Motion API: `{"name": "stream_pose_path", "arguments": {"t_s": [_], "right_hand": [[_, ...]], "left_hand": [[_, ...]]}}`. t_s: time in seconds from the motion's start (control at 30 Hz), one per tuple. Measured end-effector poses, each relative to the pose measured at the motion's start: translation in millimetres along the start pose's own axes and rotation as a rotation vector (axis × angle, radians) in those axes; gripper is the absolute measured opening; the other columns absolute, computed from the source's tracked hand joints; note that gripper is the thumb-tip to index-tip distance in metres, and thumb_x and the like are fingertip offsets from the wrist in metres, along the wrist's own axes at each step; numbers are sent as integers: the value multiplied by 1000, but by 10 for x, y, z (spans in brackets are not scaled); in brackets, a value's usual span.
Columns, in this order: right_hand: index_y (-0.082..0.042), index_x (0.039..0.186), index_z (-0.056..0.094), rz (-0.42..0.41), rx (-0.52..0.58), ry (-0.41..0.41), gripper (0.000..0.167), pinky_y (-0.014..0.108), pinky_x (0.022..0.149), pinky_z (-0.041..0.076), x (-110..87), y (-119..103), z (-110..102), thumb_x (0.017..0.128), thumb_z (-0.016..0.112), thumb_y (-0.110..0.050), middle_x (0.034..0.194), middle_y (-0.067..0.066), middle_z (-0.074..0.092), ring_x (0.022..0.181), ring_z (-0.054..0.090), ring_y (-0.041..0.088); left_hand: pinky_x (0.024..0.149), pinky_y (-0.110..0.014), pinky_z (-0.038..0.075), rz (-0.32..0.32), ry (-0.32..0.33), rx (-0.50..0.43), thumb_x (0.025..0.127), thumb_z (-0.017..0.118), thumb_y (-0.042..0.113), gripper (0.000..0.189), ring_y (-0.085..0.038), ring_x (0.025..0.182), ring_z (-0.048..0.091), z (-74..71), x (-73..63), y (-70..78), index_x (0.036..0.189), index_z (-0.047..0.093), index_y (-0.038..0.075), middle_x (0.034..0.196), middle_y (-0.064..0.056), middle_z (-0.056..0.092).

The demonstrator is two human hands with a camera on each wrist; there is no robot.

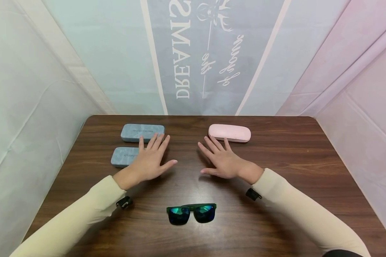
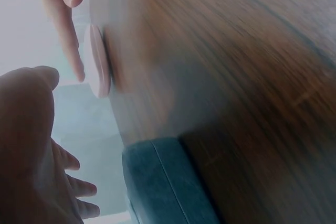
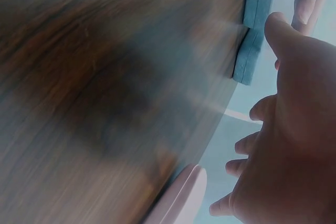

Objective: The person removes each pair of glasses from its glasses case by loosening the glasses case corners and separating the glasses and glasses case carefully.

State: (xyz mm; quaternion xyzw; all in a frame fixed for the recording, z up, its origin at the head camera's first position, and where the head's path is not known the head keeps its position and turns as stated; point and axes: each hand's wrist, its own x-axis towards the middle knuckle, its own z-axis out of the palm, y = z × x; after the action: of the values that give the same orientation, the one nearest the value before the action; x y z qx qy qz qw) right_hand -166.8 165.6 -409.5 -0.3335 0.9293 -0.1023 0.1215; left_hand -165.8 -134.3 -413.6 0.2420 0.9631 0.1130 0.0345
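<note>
My left hand (image 1: 149,160) is held above the table with its fingers spread, partly covering two blue glasses cases. The farther blue case (image 1: 141,131) lies near the back edge; the nearer blue case (image 1: 123,156) has its right end hidden behind the hand. My right hand (image 1: 225,162), fingers also spread, hovers just in front of a pink glasses case (image 1: 230,132). Both wrist views show the hands raised off the wood and holding nothing. Closest to me, a pair of sunglasses (image 1: 192,213) with dark frame and blue-green lenses lies on the table.
The dark wooden table (image 1: 292,150) meets a printed cloth backdrop (image 1: 209,53) at its far edge. Pale fabric walls (image 1: 29,107) enclose it left and right. A small black device (image 1: 124,202) hangs under the left wrist, with another black device (image 1: 253,194) under the right.
</note>
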Motion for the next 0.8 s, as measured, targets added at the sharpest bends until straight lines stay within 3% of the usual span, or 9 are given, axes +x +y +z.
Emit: {"name": "stream_pose_path", "arguments": {"t_s": [0.8], "right_hand": [[-13, 165, 9, -39, -11, -42, 92, 69, 116, -3, 217, -228, -13, 100, 55, -58, 169, 18, -2, 155, -5, 36]], "left_hand": [[112, -75, -3, -67, 4, -45, 102, 49, 60, 88, -45, 152, 11, -41, -253, -334, 162, 20, 4, 166, -24, 18]]}}
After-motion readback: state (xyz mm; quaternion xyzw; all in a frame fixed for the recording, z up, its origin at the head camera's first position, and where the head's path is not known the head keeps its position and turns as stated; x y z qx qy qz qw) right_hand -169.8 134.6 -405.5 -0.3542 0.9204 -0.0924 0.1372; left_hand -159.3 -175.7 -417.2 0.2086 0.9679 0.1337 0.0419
